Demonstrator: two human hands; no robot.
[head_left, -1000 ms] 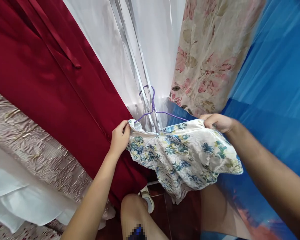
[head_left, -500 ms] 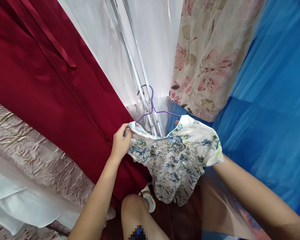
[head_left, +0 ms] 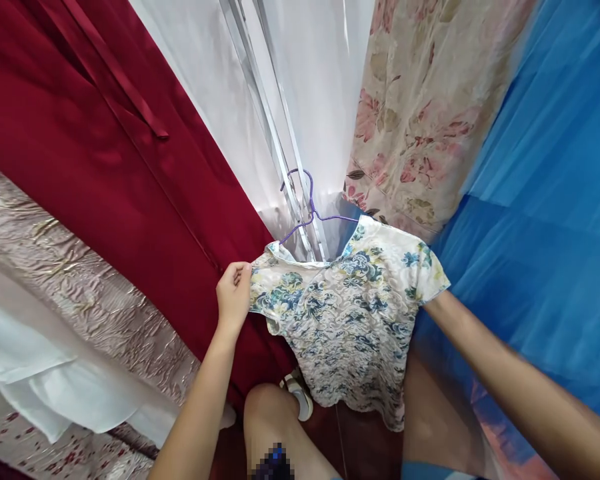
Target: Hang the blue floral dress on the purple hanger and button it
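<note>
A short-sleeved floral blouse (head_left: 353, 313) in white, blue and yellow, with a crinkled body, hangs spread out in front of me. Inside its neckline is a purple hanger (head_left: 314, 217), hook upward. My left hand (head_left: 234, 293) is closed on the edge of the sleeve at the left, fingers curled in a pinch. My right forearm (head_left: 485, 347) reaches to the other sleeve, where the blouse covers my right hand. What those fingers do is hidden.
Long red fabric (head_left: 145, 220) hangs on the left beside textured pinkish fabric (head_left: 95, 280). White metal rails (head_left: 265, 93) run down before white fabric. To the right hang a rose-print garment (head_left: 425, 120) and blue fabric (head_left: 550, 200). Below are my bent leg (head_left: 275, 420) and a shoe (head_left: 300, 397).
My left hand has shifted from the blouse's shoulder near the collar out to the sleeve edge. The blouse is more spread and flatter, its hem lower. The right fingertip at the collar no longer shows.
</note>
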